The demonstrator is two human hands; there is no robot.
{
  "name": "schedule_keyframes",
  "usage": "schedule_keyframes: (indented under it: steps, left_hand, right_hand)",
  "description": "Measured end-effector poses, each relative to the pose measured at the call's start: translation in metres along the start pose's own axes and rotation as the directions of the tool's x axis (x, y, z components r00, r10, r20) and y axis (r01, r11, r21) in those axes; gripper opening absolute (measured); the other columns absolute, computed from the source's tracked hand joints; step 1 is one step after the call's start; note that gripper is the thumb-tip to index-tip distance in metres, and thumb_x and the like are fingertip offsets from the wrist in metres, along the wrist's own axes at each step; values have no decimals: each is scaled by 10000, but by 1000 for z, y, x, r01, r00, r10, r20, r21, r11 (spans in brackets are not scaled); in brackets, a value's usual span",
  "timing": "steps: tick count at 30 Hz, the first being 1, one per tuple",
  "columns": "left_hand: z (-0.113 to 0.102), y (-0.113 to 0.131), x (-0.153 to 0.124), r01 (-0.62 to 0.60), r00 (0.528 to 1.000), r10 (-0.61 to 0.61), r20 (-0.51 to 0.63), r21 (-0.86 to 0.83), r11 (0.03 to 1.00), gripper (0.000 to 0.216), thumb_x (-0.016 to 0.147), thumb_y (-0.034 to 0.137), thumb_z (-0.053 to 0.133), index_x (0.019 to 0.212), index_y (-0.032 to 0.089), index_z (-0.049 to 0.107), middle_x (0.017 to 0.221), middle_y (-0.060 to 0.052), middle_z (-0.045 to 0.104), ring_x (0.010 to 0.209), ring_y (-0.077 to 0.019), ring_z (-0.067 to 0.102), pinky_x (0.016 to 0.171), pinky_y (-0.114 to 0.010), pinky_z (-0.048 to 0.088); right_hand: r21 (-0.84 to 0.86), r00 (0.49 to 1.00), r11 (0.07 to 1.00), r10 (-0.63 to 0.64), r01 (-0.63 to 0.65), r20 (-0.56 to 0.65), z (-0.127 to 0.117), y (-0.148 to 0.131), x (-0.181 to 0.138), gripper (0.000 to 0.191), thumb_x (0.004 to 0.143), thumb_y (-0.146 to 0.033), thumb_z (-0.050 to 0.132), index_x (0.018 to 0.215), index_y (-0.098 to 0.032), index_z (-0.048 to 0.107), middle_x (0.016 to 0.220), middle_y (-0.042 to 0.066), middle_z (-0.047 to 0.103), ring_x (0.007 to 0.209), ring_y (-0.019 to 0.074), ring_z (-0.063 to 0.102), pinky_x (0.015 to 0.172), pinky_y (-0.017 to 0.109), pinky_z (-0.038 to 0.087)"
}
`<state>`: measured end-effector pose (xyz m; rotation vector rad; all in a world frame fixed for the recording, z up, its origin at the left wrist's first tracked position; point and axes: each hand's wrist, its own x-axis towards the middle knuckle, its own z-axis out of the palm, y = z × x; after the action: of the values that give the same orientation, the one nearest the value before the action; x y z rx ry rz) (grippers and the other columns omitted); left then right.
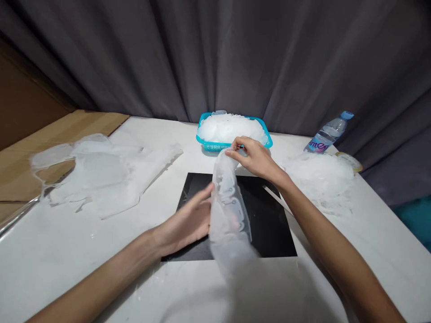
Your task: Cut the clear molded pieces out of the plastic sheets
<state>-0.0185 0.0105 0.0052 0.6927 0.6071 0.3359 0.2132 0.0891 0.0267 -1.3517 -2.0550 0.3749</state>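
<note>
A strip of translucent, milky plastic sheet (227, 211) with small cut outlines hangs over the black mat (269, 224). Its top end is pinched between the thumb and fingers of my right hand (254, 157), while the lower end blurs with motion. My left hand (191, 220) is at the strip's left edge, thumb stretched out and apart from the fingers. Its fingertips are partly hidden behind the plastic, and the hand is slightly blurred. Beneath my right forearm a thin pale stick (274, 196) lies across the mat's right edge.
Behind the mat stands a blue basket (215, 146) heaped with white translucent pieces. Crumpled plastic sheets (104, 170) lie at left, near cardboard (67, 134). To the right are a pile of plastic scraps (323, 179), a tilted water bottle (328, 134) and a tape roll (350, 162).
</note>
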Motion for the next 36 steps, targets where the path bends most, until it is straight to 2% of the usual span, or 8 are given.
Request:
schedule_keyframes:
  steps: [5, 11, 14, 18, 23, 25, 30, 36]
  left_hand:
    - [6, -19, 14, -61, 995, 43, 89, 206, 977, 532, 1059, 582, 412, 1357, 217, 660, 1311, -100, 728, 1294, -310, 625, 1123, -466, 461]
    - [-13, -22, 14, -132, 968, 230, -101, 574, 808, 525, 1037, 547, 453, 1412, 235, 648, 1422, -75, 670, 1382, -354, 541, 1208, -505, 382]
    - [-26, -14, 7, -97, 927, 351, -134, 818, 567, 589, 1010, 571, 509, 1506, 257, 559, 1583, -61, 530, 1500, -382, 389, 1279, -541, 259]
    - [-47, 3, -3, -56, 915, 403, 7, 992, 111, 618, 1055, 583, 425, 1585, 268, 454, 1700, -58, 357, 1578, -370, 246, 1313, -561, 131]
    - [-67, 14, -12, -104, 935, 324, 148, 983, -149, 699, 1013, 585, 545, 1628, 295, 382, 1715, -68, 325, 1555, -381, 324, 1285, -542, 252]
    - [-68, 15, -11, -154, 936, 285, 208, 968, -199, 659, 1029, 557, 542, 1629, 340, 374, 1726, -33, 295, 1576, -362, 294, 1298, -529, 225]
    - [-54, 11, 5, -308, 911, 222, 347, 932, -192, 618, 1031, 554, 553, 1606, 376, 412, 1727, -2, 270, 1587, -332, 283, 1311, -469, 218]
    - [-38, 8, 19, -372, 892, 226, 391, 920, -124, 562, 1018, 558, 576, 1553, 403, 497, 1687, 26, 375, 1562, -319, 347, 1298, -455, 259]
  right_hand:
    - [-179, 997, 984, -36, 23, -68, 21, -12, 3, 179, 1028, -329, 614, 920, -189, 638, 953, 24, 664, 896, 193, 608, 747, 291, 382]
    - [-405, 982, 902, -183, 153, -37, 24, -28, -2, 283, 1084, -388, 512, 1217, -160, 617, 1086, 93, 678, 986, 252, 600, 824, 339, 431]
    - [-413, 992, 904, -128, 112, -9, 24, -22, -16, 379, 1056, -407, 562, 1327, -142, 544, 1120, 119, 666, 1024, 283, 602, 841, 367, 461]
    - [-301, 1000, 954, -9, 12, 12, 32, -20, -63, 317, 1044, -451, 573, 1207, -179, 585, 1114, 100, 639, 1021, 261, 629, 832, 360, 504]
    - [-284, 993, 955, 107, -90, 45, 44, -27, -134, 474, 1023, -539, 568, 1310, -162, 570, 1102, 106, 628, 958, 256, 657, 791, 387, 571]
    - [-318, 992, 946, 91, -58, 88, 43, -26, -149, 485, 1047, -481, 539, 1423, -175, 525, 1164, 133, 611, 960, 256, 669, 728, 373, 586]
    - [-250, 958, 953, 219, -169, 187, 23, -21, -154, 492, 1025, -415, 595, 1468, -232, 485, 1232, 131, 604, 1129, 299, 665, 862, 424, 597]
    - [-137, 837, 909, 415, -393, 355, -7, -24, -152, 553, 1003, -379, 610, 1494, -245, 396, 1031, 53, 696, 920, 260, 727, 788, 372, 559]
